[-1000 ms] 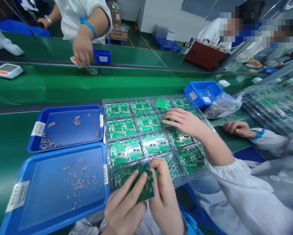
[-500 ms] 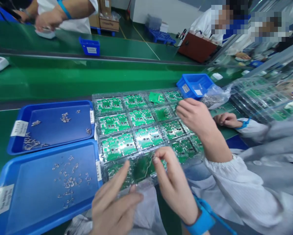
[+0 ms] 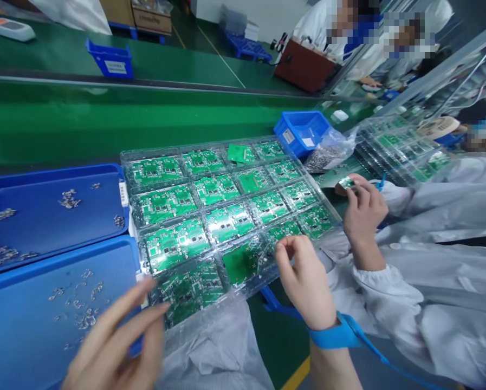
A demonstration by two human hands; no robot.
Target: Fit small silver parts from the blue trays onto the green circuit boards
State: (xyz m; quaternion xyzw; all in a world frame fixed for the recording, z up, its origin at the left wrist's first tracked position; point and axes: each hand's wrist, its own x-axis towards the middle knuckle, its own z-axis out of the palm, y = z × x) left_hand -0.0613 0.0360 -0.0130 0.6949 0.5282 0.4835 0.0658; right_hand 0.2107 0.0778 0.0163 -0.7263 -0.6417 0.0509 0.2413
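My left hand (image 3: 116, 336) hovers at the bottom left with fingers stretched out and empty, over the right edge of the near blue tray (image 3: 27, 325). My right hand (image 3: 303, 276), with a blue wrist strap (image 3: 332, 333), is curled with fingertips together at the near right edge of a clear blister tray (image 3: 123, 156) of green circuit boards. Nothing shows between its fingers. A darker green board (image 3: 240, 262) lies in the pocket just left of it. Small metal clips (image 3: 84, 317) are scattered in the near blue tray.
A second blue tray (image 3: 92, 216) with clips sits behind the first. To the right, a co-worker's hands (image 3: 362, 208) hold a small board (image 3: 346, 183). Beyond are a blue bin (image 3: 299, 130), a bag of parts (image 3: 326, 154), stacked clear trays (image 3: 405, 146) and a green conveyor (image 3: 64, 119).
My hands held a dark green board together; it now lies in a tray pocket and both hands have drawn apart. The co-worker's hand has left the tray with a small board.
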